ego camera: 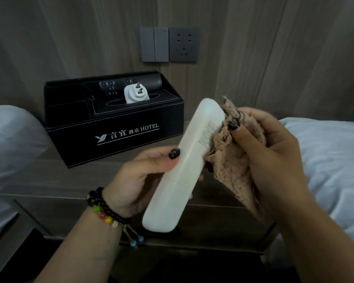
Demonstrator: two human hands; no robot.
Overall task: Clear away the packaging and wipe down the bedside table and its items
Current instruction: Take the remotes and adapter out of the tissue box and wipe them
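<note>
My left hand (139, 178) grips a long white remote control (180, 170), back side up, tilted above the bedside table (70, 180). My right hand (268, 148) holds a bunched tan cloth (229, 160) pressed against the remote's right edge. At the back left of the table stands a black hotel organiser box (114, 127). A dark remote (129, 83) and a white plug adapter (136, 94) lie in it.
White bedding lies on the left (10, 144) and on the right (331, 156) of the table. A grey wall switch (154, 44) and a socket (184, 44) are mounted on the wood-panel wall behind the box.
</note>
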